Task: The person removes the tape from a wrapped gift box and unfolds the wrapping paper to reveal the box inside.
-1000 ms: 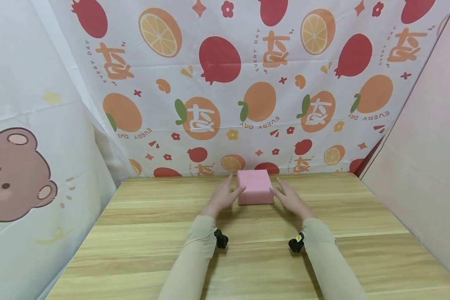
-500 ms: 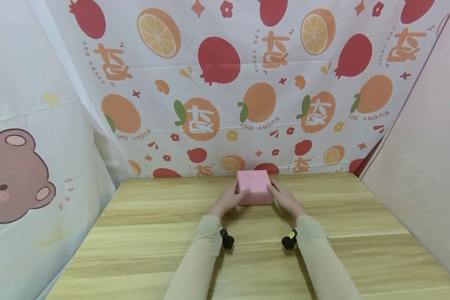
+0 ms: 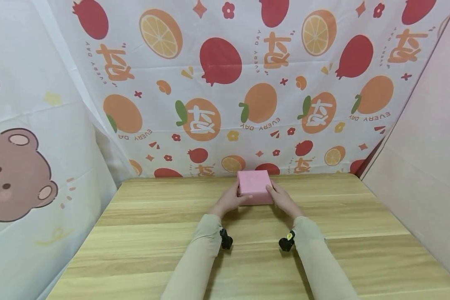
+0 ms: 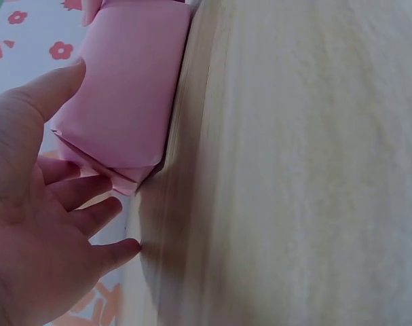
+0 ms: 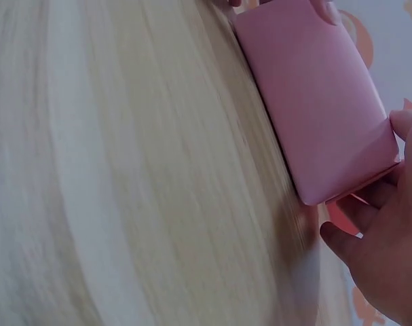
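A pink box [image 3: 254, 181], wrapped in paper with folded ends, sits on the wooden table near its back edge. My left hand [image 3: 228, 200] holds the box's left side, with the thumb in front and the fingers along the folded end. Opposite it, my right hand [image 3: 283, 201] grips the right side, its thumb on the front edge. In the left wrist view, the lower fingers [image 4: 100, 216] are spread below the box's end. In the right wrist view, the thumb [image 5: 402, 124] meets the box's edge and some fingers are partly hidden behind it.
A fruit-printed cloth [image 3: 221, 60] hangs right behind the table's back edge. Another cloth with a bear print [image 3: 16, 175] hangs at the left, and a plain pale one [image 3: 420, 158] at the right. The wooden table [image 3: 142, 246] extends around both arms.
Both hands have moved inward from beside the box and taken hold of its sides. The left thumb has slid slightly lower on the front. The box has stayed in place.
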Demonstrator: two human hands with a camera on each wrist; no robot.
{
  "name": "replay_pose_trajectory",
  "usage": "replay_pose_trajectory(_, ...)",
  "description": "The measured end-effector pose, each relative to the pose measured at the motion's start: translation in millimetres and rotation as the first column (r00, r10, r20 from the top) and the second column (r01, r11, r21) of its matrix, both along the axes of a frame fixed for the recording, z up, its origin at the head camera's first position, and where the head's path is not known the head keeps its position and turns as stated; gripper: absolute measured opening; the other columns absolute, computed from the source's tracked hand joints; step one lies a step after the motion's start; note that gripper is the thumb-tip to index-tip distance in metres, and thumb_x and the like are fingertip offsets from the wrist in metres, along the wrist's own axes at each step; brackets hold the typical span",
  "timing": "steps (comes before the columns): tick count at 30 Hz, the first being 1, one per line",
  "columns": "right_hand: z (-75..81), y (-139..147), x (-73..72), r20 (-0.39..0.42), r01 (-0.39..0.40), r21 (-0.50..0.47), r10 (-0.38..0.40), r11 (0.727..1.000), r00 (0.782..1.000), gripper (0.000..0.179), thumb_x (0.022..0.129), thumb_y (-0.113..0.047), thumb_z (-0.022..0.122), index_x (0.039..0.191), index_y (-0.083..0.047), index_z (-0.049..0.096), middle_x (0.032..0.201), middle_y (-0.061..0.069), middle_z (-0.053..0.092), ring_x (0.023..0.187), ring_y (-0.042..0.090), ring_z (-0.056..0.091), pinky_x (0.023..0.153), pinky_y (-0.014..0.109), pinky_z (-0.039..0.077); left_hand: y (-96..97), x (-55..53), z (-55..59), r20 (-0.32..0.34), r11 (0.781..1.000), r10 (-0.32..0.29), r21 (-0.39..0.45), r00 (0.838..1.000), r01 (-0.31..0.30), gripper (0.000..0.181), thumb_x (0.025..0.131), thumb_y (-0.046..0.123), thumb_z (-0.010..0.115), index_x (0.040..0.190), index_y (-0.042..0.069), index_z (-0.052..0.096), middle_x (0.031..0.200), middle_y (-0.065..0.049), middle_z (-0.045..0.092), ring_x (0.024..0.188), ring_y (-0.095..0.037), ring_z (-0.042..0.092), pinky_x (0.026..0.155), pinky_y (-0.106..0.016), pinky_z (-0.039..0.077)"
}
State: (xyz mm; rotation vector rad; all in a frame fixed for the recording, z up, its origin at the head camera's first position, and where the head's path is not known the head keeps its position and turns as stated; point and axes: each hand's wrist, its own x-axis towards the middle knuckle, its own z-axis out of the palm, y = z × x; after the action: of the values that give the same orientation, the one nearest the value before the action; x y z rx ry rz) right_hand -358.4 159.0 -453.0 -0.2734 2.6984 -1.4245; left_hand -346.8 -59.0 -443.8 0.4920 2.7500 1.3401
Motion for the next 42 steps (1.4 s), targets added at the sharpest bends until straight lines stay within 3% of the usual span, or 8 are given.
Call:
replay_pose_trajectory(11,9.9,-5.3,11.0,-0.023,0.004,0.001,-0.004,1.000,1.000,0.059,0.095,-0.046,0.031,0.144,-0.015,0.018,0.148,0.008,0.023,0.138,0.026,0.018,0.111,0.047,0.016,-3.4,6.4,1.9,-0.007,0.999,-0.033,-0.018,0.999,0.033,0.100,0.076,0.043,0.067,0.145,0.011,0.002,0.136,-0.011,0.044,0.120,-0.019,0.046,0.100,-0.037,0.038)
replay_pose_trajectory(17,13.7,-6.9,16.9,-0.005,-0.014,-0.056,0.014,0.998,1.000,0.059,0.094,-0.045,0.034,0.144,-0.016,0.018,0.149,0.008,0.022,0.138,0.026,0.017,0.111,0.047,0.015,-6.5,10.4,0.5,-0.015,0.998,-0.044,-0.034,0.999,0.044,0.103,0.073,0.046,0.067,0.145,0.012,0.002,0.143,-0.009,0.035,0.129,-0.019,0.036,0.105,-0.038,0.032)
replay_pose_trajectory(26,13.5,-10.5,31.4,0.007,-0.025,-0.084,0.025,0.996,1.000,0.063,0.091,-0.052,0.037,0.143,-0.022,0.019,0.149,0.003,0.022,0.138,0.023,0.017,0.111,0.047,0.015,-12.8,25.3,5.2,-0.050,0.997,-0.069,-0.038,0.996,0.067,0.103,0.074,0.045,0.068,0.144,0.008,0.002,0.145,-0.010,0.029,0.132,-0.020,0.031,0.107,-0.038,0.029)
replay_pose_trajectory(31,13.3,-12.5,40.1,0.036,-0.022,-0.102,0.026,0.994,0.999,0.066,0.088,-0.056,0.039,0.143,-0.027,0.018,0.149,0.000,0.021,0.138,0.022,0.016,0.110,0.049,0.016,-16.3,33.8,9.4,-0.058,0.995,-0.065,-0.073,0.996,0.061,0.101,0.073,0.044,0.069,0.145,0.010,0.006,0.146,-0.008,0.029,0.132,-0.020,0.030,0.108,-0.039,0.028)
replay_pose_trajectory(32,13.0,-12.6,41.9,0.067,-0.030,-0.141,0.040,0.990,0.997,0.067,0.087,-0.056,0.041,0.143,-0.028,0.016,0.150,-0.001,0.019,0.138,0.021,0.014,0.111,0.049,0.014,-17.1,35.7,10.3,-0.057,0.995,-0.069,-0.076,0.996,0.065,0.101,0.073,0.043,0.069,0.145,0.010,0.006,0.146,-0.008,0.029,0.132,-0.020,0.030,0.108,-0.039,0.028)
replay_pose_trajectory(42,11.4,-14.4,55.1,0.083,-0.035,-0.035,0.038,0.999,0.996,0.074,0.082,-0.065,0.040,0.143,-0.033,0.013,0.150,-0.001,0.017,0.138,0.025,0.015,0.110,0.052,0.014,-26.0,50.3,13.1,-0.050,0.990,-0.105,-0.098,0.993,0.100,0.104,0.072,0.042,0.071,0.145,0.008,0.004,0.145,-0.008,0.030,0.132,-0.018,0.031,0.108,-0.038,0.028)
